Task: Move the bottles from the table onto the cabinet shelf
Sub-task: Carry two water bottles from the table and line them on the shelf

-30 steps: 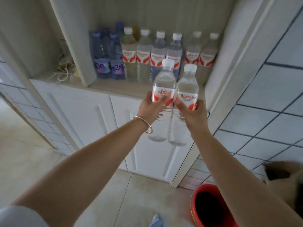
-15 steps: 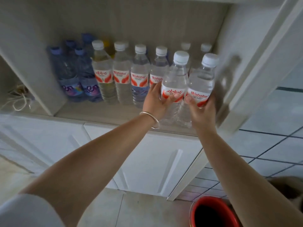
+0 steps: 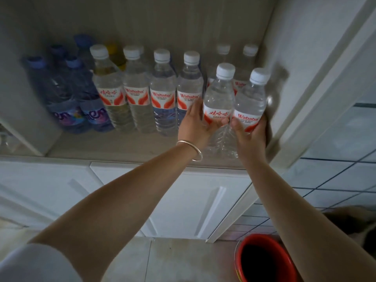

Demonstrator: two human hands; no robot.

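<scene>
Both hands inside cabinet opening, each gripping one clear water bottle w/ white cap and red-white label. Left hand (image 3: 195, 127): fingers clamped round left bottle (image 3: 218, 98) at label height; silver bangle (image 3: 191, 149) on wrist. Right hand (image 3: 249, 137): fingers clamped round right bottle (image 3: 251, 102), thumb across label front. The 2 bottles upright, touching side by side, at right end of cabinet shelf (image 3: 114, 147), just beside right side wall (image 3: 284, 58). Bases low over the shelf near its front edge; contact w/ board cannot be confirmed, partly hidden by hands.

Already on shelf: row of white-capped bottles (image 3: 162, 92) w/ same label, more behind them; blue-capped bottles (image 3: 73, 98) w/ purple labels at left. Below shelf: white cabinet doors (image 3: 183, 204). Red bucket (image 3: 262, 259) on floor, lower right.
</scene>
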